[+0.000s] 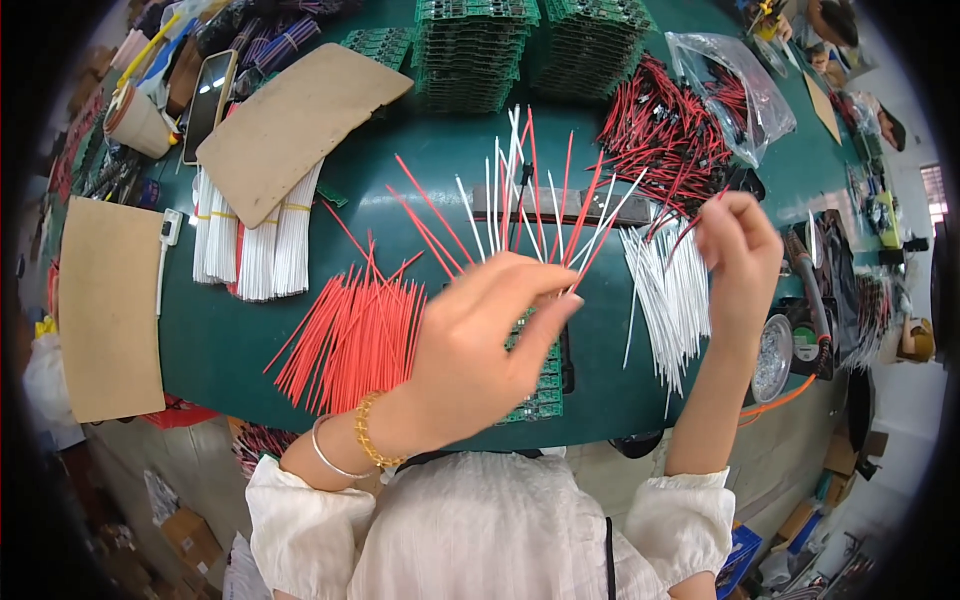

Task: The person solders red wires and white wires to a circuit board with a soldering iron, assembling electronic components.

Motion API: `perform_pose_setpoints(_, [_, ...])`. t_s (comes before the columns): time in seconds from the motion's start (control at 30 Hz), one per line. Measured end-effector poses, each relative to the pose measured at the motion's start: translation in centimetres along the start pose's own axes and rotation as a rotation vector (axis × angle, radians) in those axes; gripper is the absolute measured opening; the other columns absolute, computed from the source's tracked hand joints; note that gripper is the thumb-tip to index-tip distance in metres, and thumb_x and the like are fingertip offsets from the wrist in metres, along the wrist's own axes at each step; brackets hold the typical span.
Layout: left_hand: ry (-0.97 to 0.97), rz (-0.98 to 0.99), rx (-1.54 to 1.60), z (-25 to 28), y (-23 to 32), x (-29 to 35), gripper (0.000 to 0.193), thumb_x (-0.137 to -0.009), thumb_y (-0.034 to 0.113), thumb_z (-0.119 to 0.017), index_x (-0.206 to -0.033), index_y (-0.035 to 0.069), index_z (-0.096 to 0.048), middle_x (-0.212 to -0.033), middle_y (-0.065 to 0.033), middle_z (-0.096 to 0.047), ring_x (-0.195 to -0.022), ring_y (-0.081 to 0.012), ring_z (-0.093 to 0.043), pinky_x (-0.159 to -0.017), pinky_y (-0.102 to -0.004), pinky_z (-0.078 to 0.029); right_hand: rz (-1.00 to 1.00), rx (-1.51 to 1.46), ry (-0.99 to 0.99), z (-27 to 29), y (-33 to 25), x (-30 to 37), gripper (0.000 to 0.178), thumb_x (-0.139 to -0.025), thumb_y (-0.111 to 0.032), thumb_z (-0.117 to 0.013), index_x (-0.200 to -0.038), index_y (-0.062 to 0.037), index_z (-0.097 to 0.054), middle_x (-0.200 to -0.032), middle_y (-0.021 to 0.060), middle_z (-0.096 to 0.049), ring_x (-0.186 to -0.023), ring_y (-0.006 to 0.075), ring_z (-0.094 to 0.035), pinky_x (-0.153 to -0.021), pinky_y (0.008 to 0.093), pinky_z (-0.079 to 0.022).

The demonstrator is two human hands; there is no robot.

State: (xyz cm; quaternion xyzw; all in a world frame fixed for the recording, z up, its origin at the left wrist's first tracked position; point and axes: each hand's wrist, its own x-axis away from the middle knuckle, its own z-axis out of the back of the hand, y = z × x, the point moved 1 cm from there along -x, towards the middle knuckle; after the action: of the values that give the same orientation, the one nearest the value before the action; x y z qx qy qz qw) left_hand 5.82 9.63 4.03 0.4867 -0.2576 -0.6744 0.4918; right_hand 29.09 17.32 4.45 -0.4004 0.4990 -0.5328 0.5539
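Wire (684, 237) pinched in right hand (742, 238); left hand (475, 325) narrow, hold unclear; round dish (786, 334) contains pale bits (770, 367).

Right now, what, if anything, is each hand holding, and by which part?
The right hand pinches a dark wire near its upper end. For the left hand, near red wires, it cannot be told.

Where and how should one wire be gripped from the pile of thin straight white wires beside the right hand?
Probably pinch it by its near end, coming from the near left. In the pile of white wires the near ends splay, leaving some lying apart, while the bare right forearm crowds the opposite side.
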Motion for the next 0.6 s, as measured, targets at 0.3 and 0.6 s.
perform_pose_setpoints(0.3, [-0.11, 0.259, 0.353, -0.6, -1.1, 1.0, 0.012, -0.083, 0.001, -0.068, -0.094, -0.001, -0.065, -0.08, -0.0103, -0.066, -0.066, -0.0181, -0.066, -0.059, -0.0272, -0.05, -0.015, -0.103, -0.16, -6.6, -1.3, 6.3, 0.007, -0.084, -0.003, -0.067, -0.085, -0.0003, -0.061, -0.075, -0.0012, -0.06, -0.061, 0.0023, -0.051, -0.052, 0.0175, -0.036])
perform_pose_setpoints(0.6, [-0.165, 0.425, 0.558, 0.7, -2.1, 1.2, 0.012, -0.082, 0.001, -0.069, -0.092, -0.002, -0.066, -0.08, -0.0085, -0.068, -0.068, -0.0139, -0.065, -0.061, -0.0277, -0.05, 0.047, -0.141, -0.347, -7.7, -0.1, 6.5, 0.005, -0.083, -0.001, -0.067, -0.087, 0.0002, -0.064, -0.076, -0.0001, -0.06, -0.058, 0.0031, -0.045, -0.051, 0.019, -0.035])
